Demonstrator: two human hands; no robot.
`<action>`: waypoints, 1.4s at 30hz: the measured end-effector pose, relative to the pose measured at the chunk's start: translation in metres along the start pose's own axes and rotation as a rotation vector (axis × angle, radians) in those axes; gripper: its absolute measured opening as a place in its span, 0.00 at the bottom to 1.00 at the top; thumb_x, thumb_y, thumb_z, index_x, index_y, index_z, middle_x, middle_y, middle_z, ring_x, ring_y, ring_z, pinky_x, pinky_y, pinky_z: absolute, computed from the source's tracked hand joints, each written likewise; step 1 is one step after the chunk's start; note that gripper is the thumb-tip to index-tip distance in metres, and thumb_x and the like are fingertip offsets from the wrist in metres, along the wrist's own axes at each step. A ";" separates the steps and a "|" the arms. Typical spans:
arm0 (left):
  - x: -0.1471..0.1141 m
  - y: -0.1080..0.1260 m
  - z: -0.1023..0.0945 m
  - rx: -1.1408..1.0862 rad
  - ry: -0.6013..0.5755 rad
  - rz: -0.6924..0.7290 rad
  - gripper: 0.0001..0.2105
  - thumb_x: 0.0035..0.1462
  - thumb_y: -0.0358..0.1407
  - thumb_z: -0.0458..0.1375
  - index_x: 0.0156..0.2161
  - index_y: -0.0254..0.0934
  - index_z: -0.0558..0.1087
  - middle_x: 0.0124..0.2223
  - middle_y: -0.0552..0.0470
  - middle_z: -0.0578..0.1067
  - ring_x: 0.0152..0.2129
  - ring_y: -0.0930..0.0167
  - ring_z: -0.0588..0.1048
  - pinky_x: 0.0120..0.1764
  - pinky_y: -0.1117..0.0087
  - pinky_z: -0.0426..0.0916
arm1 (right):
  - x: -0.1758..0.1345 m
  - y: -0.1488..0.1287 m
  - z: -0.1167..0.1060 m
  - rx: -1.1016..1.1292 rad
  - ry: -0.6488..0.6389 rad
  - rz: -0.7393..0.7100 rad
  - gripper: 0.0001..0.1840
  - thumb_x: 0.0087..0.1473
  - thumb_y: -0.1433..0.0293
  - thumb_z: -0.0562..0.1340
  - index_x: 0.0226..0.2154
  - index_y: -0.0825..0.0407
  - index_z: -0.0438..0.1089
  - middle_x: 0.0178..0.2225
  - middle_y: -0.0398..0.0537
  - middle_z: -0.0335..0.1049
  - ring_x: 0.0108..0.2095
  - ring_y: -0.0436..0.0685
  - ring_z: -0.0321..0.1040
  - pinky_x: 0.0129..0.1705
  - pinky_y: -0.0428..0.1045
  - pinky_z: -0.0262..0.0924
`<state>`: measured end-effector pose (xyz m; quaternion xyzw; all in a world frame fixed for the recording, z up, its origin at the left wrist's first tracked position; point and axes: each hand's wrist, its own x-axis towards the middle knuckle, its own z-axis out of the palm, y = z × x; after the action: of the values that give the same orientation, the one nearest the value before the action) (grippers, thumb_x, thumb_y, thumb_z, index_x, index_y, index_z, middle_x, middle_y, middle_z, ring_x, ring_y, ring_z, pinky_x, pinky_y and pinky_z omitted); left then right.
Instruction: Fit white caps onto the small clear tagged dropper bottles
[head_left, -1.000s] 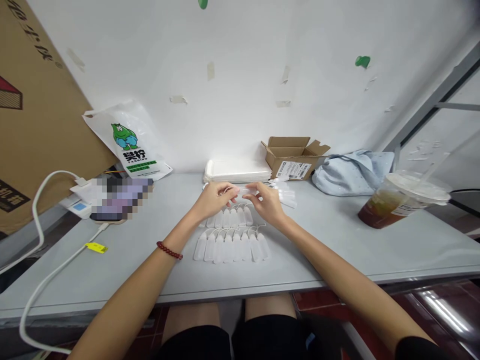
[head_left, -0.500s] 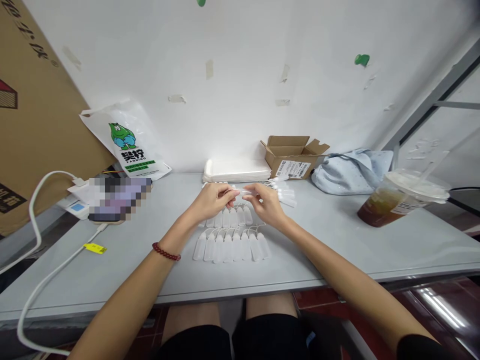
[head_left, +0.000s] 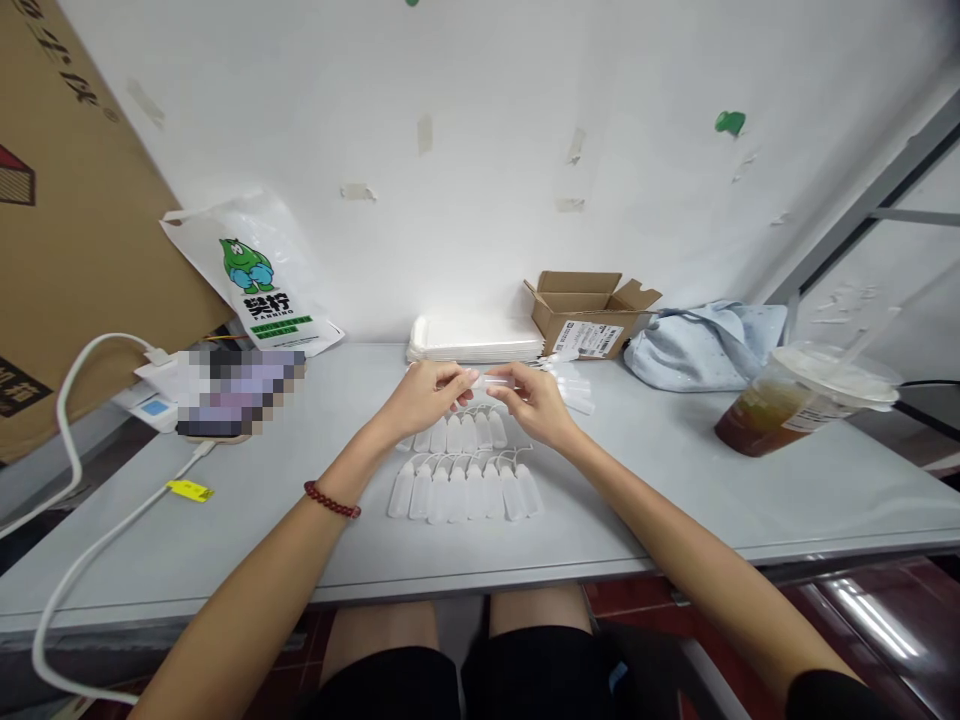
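Clear plastic piece pinched in my right hand, left hand closed on its end, beyond the front bottle row; I'm likely working that end, next needing steady fingertips.

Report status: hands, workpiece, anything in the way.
Right hand pinching translucent plastic piece. Left hand at its other end, grip unclear. Corded translucent pieces rowed on table, nearer the person. No obstruction visible.

The right hand partly hides a clear piece; the phone (pixelated) is unreadable; the large carton is cropped.
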<state>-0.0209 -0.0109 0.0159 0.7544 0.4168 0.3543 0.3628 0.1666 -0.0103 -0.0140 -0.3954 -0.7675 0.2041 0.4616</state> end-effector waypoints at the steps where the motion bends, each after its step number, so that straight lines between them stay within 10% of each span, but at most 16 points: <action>1: 0.000 -0.001 0.000 -0.025 -0.017 -0.031 0.18 0.59 0.44 0.51 0.26 0.32 0.72 0.26 0.49 0.73 0.22 0.73 0.72 0.26 0.73 0.68 | 0.000 -0.001 0.000 0.004 -0.004 0.000 0.14 0.54 0.61 0.58 0.36 0.55 0.71 0.27 0.46 0.69 0.25 0.51 0.62 0.27 0.46 0.56; 18: -0.003 0.001 0.015 0.325 0.159 0.259 0.10 0.57 0.39 0.53 0.30 0.35 0.72 0.25 0.53 0.73 0.23 0.72 0.69 0.29 0.71 0.62 | 0.004 -0.006 0.001 0.563 -0.163 0.405 0.28 0.47 0.45 0.58 0.21 0.49 0.48 0.18 0.32 0.38 0.17 0.43 0.36 0.18 0.43 0.38; 27: 0.012 -0.038 -0.023 0.181 0.221 -0.050 0.12 0.52 0.41 0.55 0.35 0.34 0.73 0.33 0.48 0.77 0.28 0.67 0.75 0.32 0.68 0.69 | 0.022 0.037 -0.049 -0.301 0.191 0.208 0.13 0.56 0.63 0.53 0.32 0.54 0.68 0.25 0.47 0.67 0.26 0.54 0.61 0.33 0.49 0.55; 42: 0.015 -0.066 -0.042 0.614 0.129 -0.038 0.12 0.48 0.36 0.55 0.35 0.37 0.78 0.36 0.46 0.78 0.32 0.64 0.74 0.38 0.66 0.66 | 0.022 0.085 -0.105 -0.458 0.000 0.335 0.16 0.50 0.72 0.59 0.41 0.57 0.75 0.35 0.52 0.75 0.33 0.56 0.65 0.40 0.50 0.58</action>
<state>-0.0739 0.0388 -0.0156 0.7967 0.5406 0.2520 0.0973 0.2884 0.0528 -0.0083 -0.6109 -0.7174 0.0987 0.3201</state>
